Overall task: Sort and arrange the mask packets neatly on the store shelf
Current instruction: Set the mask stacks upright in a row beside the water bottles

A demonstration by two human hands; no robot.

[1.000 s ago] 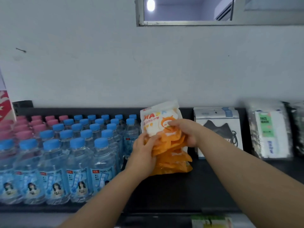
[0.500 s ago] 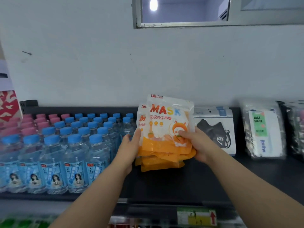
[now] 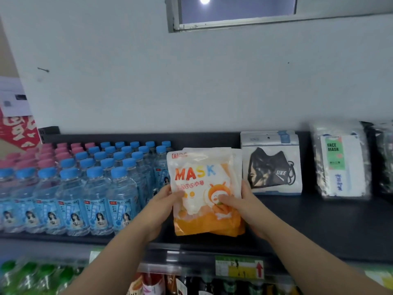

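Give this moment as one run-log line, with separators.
left hand, right hand: hold orange mask packets | upright at shelf | beside water bottles

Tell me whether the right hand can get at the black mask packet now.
Probably, once freed: the right hand grips the orange MASK packets, and the black mask packet stands close beside it, nothing between.

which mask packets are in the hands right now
The orange-and-white plastic packets printed MASK, gripped by the left hand and right hand; the white black-mask packet and the green-labelled FACE MASK pack stand untouched beside them.
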